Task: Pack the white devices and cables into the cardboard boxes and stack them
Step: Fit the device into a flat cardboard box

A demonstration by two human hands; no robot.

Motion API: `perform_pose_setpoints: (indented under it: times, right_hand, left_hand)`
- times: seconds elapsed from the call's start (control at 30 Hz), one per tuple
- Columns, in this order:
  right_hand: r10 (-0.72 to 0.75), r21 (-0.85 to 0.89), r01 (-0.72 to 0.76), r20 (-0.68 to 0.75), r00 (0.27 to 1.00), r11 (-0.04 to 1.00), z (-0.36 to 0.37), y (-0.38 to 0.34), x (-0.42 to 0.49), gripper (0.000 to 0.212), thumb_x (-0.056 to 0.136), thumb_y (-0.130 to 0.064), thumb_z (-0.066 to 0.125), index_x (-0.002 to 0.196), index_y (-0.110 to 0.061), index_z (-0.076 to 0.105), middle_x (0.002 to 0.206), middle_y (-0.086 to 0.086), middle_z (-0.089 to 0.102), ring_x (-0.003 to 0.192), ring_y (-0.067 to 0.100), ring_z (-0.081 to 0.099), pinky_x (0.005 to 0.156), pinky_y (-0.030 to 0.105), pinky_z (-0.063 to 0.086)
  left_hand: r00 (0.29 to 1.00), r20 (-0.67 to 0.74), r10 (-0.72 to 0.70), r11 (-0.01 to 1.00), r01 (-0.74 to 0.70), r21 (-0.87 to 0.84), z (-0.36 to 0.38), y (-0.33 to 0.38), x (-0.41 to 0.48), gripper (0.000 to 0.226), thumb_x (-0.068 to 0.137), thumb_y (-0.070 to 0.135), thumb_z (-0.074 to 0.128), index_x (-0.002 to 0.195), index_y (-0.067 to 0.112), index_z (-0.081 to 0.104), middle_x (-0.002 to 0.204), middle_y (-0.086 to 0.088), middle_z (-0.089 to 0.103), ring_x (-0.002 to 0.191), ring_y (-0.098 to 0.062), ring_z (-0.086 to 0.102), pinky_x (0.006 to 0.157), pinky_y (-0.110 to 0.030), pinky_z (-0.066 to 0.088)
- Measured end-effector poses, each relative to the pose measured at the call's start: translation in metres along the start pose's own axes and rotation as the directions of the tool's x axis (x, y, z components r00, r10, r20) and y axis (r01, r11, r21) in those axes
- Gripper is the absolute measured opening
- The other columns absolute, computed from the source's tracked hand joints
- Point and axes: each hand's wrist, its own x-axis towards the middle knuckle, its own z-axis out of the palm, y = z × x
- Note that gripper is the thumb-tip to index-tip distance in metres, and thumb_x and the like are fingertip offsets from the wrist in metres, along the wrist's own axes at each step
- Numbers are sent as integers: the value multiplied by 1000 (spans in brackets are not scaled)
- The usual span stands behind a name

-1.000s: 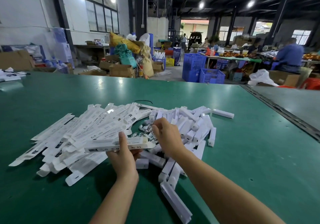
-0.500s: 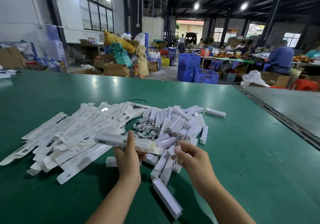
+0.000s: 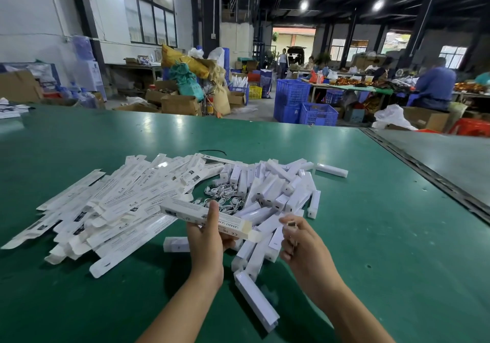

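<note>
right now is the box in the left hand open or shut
Open at one end: the box has its flap nearest the right hand sticking out untucked; the left hand grips its middle.

Your green table (image 3: pixel 384 236) carries a spread of flat cartons (image 3: pixel 106 204) on the left, a heap of white devices (image 3: pixel 278 186) on the right, coiled cables (image 3: pixel 225 192) between them, a stray device (image 3: pixel 332 170) just beside the heap's far end, and a thin black loop (image 3: pixel 212 151) beyond.
</note>
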Motion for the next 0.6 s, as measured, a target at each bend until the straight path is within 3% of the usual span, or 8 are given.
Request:
perform_pose_setpoints:
  times: [0.1, 0.17, 0.27, 0.4, 0.5, 0.6]
  right_hand:
    - [8, -117, -10, -16, 1000, 993, 3, -1, -4, 36, 96, -43, 50, 65, -25, 55, 69, -2, 24, 59, 13, 23, 57, 28, 24]
    - [-14, -268, 11, -10, 1000, 963, 4, 0, -8, 40, 96, -51, 51, 62, -29, 50, 68, -3, 23, 62, 14, 22, 61, 30, 24]
    - [-37, -340, 31, -11, 999, 940, 7, 6, -10, 36, 97, -28, 56, 61, -26, 60, 61, -5, 42, 58, 10, 41, 63, 30, 40]
    - [-63, -357, 34, -69, 996, 934, 14, 10, -12, 33, 92, 2, 55, 73, -16, 75, 67, 3, 67, 67, 18, 66, 71, 29, 57]
    - [-46, -306, 22, -72, 996, 952, 17, 11, -13, 29, 95, 2, 52, 91, -16, 75, 75, 5, 72, 75, 22, 71, 70, 26, 58]
    - [-59, -279, 35, -76, 995, 960, 19, 10, -13, 15, 99, -11, 53, 102, -11, 67, 83, 2, 74, 78, 29, 73, 69, 29, 59]
  left_hand:
    - [1000, 10, 2, 1000, -2, -5, 0, -1, -1, 68, 74, 59, 65, 130, 25, 48, 91, -6, 71, 62, -11, 69, 45, -24, 52]
    - [1000, 1, -4, 1000, 4, -4, 1, -2, 0, 70, 74, 59, 66, 131, 23, 47, 93, -8, 70, 64, -13, 68, 46, -26, 53]
    - [1000, 4, -4, 1000, 4, 0, 1, -2, 0, 72, 74, 59, 66, 132, 21, 48, 95, -11, 70, 69, -18, 67, 48, -30, 54]
    - [1000, 12, 13, 1000, -13, 4, 1, -4, 0, 69, 74, 58, 66, 130, 22, 49, 86, -5, 71, 64, -15, 68, 46, -28, 53]
    - [1000, 4, 28, 999, -28, 16, 1, -4, 1, 62, 80, 55, 67, 130, 22, 50, 89, -5, 71, 64, -14, 69, 47, -26, 52]
    - [999, -6, 37, 999, -37, 19, -2, -4, 3, 54, 89, 48, 65, 133, 21, 48, 96, -6, 71, 66, -12, 70, 48, -25, 52]
